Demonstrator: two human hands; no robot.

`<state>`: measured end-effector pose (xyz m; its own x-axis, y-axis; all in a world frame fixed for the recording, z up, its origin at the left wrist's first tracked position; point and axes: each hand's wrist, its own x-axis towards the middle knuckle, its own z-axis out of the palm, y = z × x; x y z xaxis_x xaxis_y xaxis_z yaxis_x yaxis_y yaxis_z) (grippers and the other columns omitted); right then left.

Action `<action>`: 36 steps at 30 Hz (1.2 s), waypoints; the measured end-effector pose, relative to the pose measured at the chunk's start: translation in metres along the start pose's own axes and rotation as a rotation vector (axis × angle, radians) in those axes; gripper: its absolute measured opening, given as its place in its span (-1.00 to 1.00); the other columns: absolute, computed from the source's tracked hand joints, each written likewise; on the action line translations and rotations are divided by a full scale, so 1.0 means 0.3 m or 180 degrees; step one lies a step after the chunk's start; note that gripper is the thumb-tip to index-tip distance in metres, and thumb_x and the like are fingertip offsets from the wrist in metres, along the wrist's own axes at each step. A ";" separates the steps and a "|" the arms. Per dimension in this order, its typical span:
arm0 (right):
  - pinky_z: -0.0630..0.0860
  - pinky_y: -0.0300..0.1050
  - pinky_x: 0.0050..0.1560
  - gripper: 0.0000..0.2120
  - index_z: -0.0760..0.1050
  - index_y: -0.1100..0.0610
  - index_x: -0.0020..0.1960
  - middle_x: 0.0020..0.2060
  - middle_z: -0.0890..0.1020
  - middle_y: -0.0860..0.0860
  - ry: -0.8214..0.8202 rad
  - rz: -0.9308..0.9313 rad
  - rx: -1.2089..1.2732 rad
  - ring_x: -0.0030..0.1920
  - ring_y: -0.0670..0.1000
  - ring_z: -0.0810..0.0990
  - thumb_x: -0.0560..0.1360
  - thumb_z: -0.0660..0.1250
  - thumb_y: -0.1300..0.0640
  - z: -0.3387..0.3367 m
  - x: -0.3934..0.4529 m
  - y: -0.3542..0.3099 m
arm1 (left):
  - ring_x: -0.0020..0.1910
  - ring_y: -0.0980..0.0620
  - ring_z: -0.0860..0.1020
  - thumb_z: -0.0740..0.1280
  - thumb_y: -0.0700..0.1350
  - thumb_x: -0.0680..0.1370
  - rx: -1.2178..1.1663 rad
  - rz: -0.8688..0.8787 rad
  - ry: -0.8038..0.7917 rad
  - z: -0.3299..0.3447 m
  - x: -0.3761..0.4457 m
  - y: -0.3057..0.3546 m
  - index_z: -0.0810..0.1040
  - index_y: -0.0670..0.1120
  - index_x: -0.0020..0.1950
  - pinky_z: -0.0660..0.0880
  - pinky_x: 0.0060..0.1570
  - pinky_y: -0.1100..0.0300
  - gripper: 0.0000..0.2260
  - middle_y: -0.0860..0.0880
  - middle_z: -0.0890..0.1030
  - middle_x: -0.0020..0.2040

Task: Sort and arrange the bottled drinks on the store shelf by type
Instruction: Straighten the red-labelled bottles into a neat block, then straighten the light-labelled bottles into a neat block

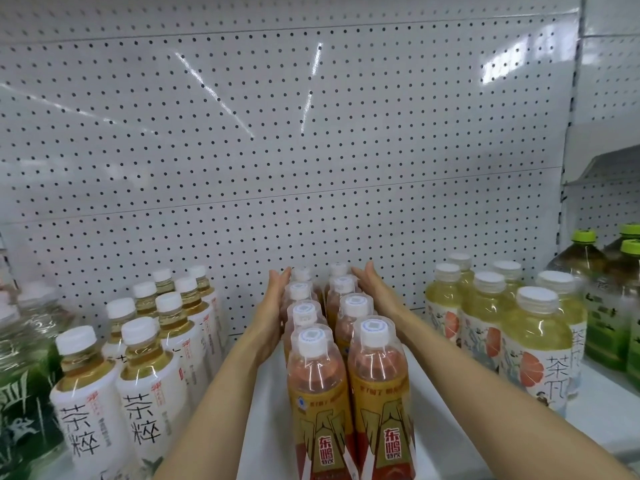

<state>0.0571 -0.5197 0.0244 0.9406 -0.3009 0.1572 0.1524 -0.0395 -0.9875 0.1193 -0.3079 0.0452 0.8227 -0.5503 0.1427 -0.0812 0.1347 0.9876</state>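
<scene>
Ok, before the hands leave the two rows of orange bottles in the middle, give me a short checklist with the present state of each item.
1. Left hand flat against the left row of the orange bottles: ok.
2. Right hand flat against the right row: ok.
3. Orange bottles upright, in two straight rows: ok.
4. Rows pushed fully back to the pegboard: cannot tell, the rearmost bottles hide the gap.
5. Kept apart from the white-label tea bottles on the left and the yellow tea bottles on the right: ok, bare shelf shows on both sides.
6. All labels facing front: cannot tell, only the front two labels show.
</scene>
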 end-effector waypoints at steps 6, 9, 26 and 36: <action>0.41 0.21 0.35 -0.13 0.41 -0.18 0.37 0.44 0.42 -0.06 -0.0036 0.0090 -0.0068 0.36 0.08 0.46 0.23 0.09 -0.66 0.006 -0.001 -0.028 | 0.43 0.00 0.45 0.11 0.60 0.36 0.0256 0.0075 -0.0096 -0.037 0.010 -0.037 0.44 0.57 0.14 0.25 0.49 -0.19 -0.59 0.20 0.50 0.37; 0.33 0.29 0.40 -0.14 0.43 -0.19 0.34 0.39 0.48 -0.04 -0.0085 0.0177 -0.0202 0.38 0.11 0.45 0.23 0.08 -0.67 0.004 0.030 -0.015 | 0.40 0.01 0.48 0.13 0.59 0.38 0.0270 0.0078 -0.0061 -0.032 0.009 -0.037 0.44 0.57 0.13 0.29 0.48 -0.19 -0.62 0.15 0.51 0.40; 0.47 -0.06 0.30 -0.18 0.34 -0.17 0.46 0.35 0.49 -0.25 0.0365 -0.0771 -0.0115 0.34 -0.15 0.49 0.30 0.32 -0.49 0.010 -0.692 0.086 | 0.48 0.23 0.35 0.51 0.40 0.26 0.0772 0.0612 0.0017 0.019 -0.626 -0.245 0.18 0.37 0.54 0.35 0.45 -0.02 -0.09 0.30 0.33 0.51; 0.50 -0.47 0.00 -0.23 0.19 -0.38 0.38 0.06 0.54 -0.53 0.0684 -0.1006 -0.0925 0.14 -0.39 0.53 0.38 0.53 0.08 0.120 -0.775 0.160 | 0.11 0.45 0.50 0.49 0.21 0.23 0.1580 0.0898 0.0522 0.074 -0.635 -0.219 0.39 0.26 0.35 0.52 -0.08 0.48 -0.30 0.18 0.55 0.24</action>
<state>-0.1435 -0.4171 -0.0592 0.7731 -0.4202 0.4751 0.3011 -0.4162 -0.8580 -0.0445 -0.2304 -0.0455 0.8040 -0.4093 0.4313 -0.5304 -0.1660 0.8313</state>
